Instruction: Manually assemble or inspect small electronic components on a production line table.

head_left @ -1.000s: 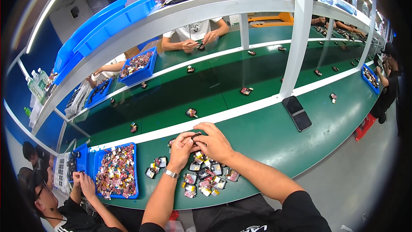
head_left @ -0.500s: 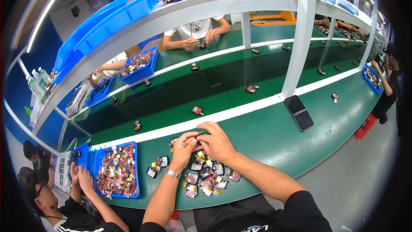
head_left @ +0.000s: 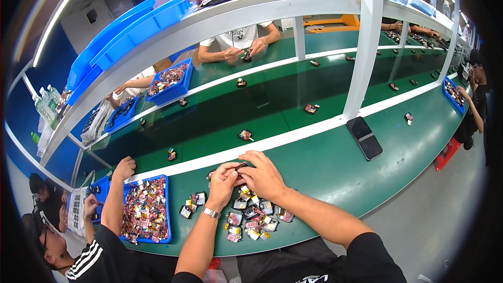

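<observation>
Near the front of the green table, my left hand and my right hand meet with fingers closed on one small dark part. Most of that part is hidden by my fingers, so its exact kind does not show. Just below my hands lies a pile of small black-cased electronic assemblies with pink, yellow and white pieces. A smaller group of the same assemblies rests to the left of my left wrist.
A blue tray full of small parts stands left, beside a co-worker's arm. Beyond a white rail, assemblies lie spaced along a green belt. A dark phone-like slab lies right, by a white post.
The co-worker at left has stretched one arm over the tray toward the belt. Assemblies on the belt have shifted slightly right. My hands stay nearly in place, still gripping the dark part.
</observation>
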`<state>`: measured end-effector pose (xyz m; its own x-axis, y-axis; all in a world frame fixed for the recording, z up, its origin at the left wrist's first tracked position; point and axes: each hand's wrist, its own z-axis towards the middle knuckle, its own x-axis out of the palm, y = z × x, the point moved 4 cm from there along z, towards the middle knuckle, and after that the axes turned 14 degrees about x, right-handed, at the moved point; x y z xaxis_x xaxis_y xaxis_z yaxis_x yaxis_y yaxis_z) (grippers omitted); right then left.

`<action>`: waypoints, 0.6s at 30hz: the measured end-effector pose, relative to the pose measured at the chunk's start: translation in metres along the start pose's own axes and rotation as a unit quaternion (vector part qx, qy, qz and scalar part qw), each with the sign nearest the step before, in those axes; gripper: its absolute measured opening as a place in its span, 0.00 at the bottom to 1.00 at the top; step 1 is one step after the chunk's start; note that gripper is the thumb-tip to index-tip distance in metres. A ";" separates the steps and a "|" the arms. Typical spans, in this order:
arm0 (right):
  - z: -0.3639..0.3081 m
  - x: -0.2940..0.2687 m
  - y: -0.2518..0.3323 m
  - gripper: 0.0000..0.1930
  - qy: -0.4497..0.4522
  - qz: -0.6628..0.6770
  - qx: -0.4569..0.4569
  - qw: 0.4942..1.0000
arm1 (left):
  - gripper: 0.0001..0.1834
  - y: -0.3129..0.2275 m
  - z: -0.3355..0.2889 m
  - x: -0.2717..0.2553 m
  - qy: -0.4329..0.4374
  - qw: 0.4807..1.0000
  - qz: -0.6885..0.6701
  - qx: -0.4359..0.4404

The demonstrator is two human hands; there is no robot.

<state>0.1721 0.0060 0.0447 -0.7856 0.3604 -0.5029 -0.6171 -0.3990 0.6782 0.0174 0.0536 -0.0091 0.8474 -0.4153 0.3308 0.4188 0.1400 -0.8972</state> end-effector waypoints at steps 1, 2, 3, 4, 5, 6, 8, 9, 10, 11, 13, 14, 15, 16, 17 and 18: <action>0.000 0.001 -0.001 0.08 -0.001 0.009 0.000 1.000 | 0.13 0.000 0.000 0.000 -0.001 1.000 0.000 0.000; 0.000 0.003 -0.003 0.08 -0.001 0.009 -0.001 1.000 | 0.14 0.000 0.001 0.000 -0.002 1.000 -0.001 0.001; -0.001 0.004 -0.006 0.08 0.000 0.028 0.010 1.000 | 0.14 0.000 0.001 0.001 -0.003 1.000 -0.001 0.001; -0.001 0.006 -0.009 0.08 0.001 0.048 0.021 0.999 | 0.14 0.001 0.001 0.001 -0.001 1.000 -0.005 0.000; -0.001 0.007 -0.010 0.08 0.001 0.049 0.020 0.999 | 0.14 0.001 0.001 0.001 0.000 1.000 -0.009 0.000; -0.001 0.009 -0.012 0.08 0.009 0.061 0.033 0.998 | 0.14 0.000 0.001 0.002 -0.001 1.000 -0.008 0.000; -0.001 0.009 -0.015 0.08 0.017 0.070 0.047 0.996 | 0.14 -0.001 0.000 0.006 -0.001 1.000 0.008 0.006; 0.001 0.010 -0.014 0.09 0.020 0.066 0.040 0.997 | 0.14 -0.001 0.000 0.006 -0.001 1.000 0.007 0.005; 0.002 0.010 -0.013 0.09 0.025 0.062 0.033 0.997 | 0.13 -0.001 0.001 0.006 -0.005 1.000 0.016 0.007; 0.002 0.008 -0.012 0.09 0.025 0.062 0.033 0.997 | 0.13 -0.001 0.001 0.006 -0.009 1.000 0.025 0.009; 0.003 0.004 -0.006 0.09 0.031 0.035 0.018 0.999 | 0.12 -0.002 0.000 0.003 -0.014 1.000 0.021 0.005; 0.003 0.002 -0.003 0.09 0.031 0.036 0.017 0.999 | 0.12 -0.002 0.000 0.001 -0.019 1.000 0.016 0.002; 0.002 0.000 0.000 0.10 0.026 0.019 0.011 0.999 | 0.12 -0.001 0.000 0.001 -0.019 1.000 0.017 0.003; 0.000 -0.002 0.002 0.10 0.020 0.003 0.007 1.000 | 0.12 -0.001 -0.002 0.002 -0.019 1.000 0.005 0.005; 0.000 -0.002 0.001 0.10 0.019 0.003 0.007 1.000 | 0.12 -0.001 -0.002 0.002 -0.020 1.000 -0.007 0.007; 0.000 -0.002 -0.001 0.09 0.014 0.014 0.015 1.000 | 0.13 -0.001 -0.001 0.001 -0.017 1.000 -0.006 0.006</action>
<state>0.1737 0.0052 0.0448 -0.8033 0.3264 -0.4982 -0.5942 -0.3835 0.7070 0.0177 0.0517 -0.0079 0.8527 -0.3857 0.3522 0.4332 0.1454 -0.8895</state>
